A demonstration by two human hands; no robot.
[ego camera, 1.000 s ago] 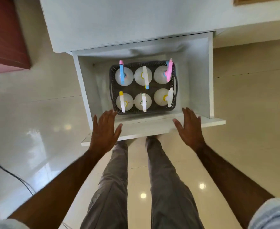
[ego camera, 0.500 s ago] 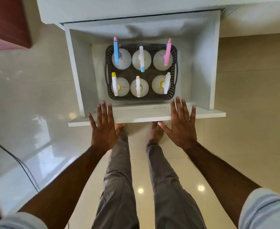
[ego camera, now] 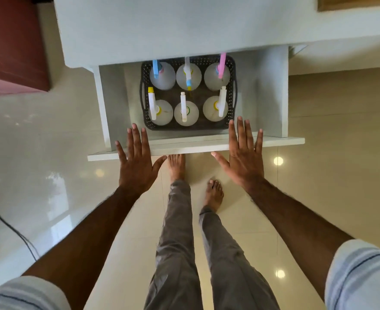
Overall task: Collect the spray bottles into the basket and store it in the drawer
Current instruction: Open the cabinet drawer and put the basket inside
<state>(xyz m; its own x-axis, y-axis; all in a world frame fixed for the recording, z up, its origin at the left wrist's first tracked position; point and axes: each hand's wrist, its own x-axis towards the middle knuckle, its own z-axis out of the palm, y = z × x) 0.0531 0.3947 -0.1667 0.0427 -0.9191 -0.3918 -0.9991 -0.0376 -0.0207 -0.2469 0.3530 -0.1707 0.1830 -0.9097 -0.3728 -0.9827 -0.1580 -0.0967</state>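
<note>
A dark perforated basket (ego camera: 233,86) sits inside the white drawer (ego camera: 271,95), holding several translucent spray bottles (ego camera: 186,112) in two rows, with blue, white, pink and yellow nozzles. The drawer is partly pushed in; the cabinet top hides the back rim of the basket. My left hand (ego camera: 137,162) lies flat with fingers spread against the drawer's front panel (ego camera: 184,149) on the left. My right hand (ego camera: 242,157) is flat and spread against the same panel on the right. Neither hand holds anything.
A white cabinet top (ego camera: 173,27) overhangs the drawer. A dark red piece of furniture (ego camera: 12,45) stands at the far left. A black cable (ego camera: 7,222) runs over the glossy tiled floor at left. My bare feet (ego camera: 214,193) stand just below the drawer front.
The drawer has slid further into the cabinet, so the back row of bottles now sits at the cabinet's edge. Both flat hands have followed the front panel forward. One foot has stepped.
</note>
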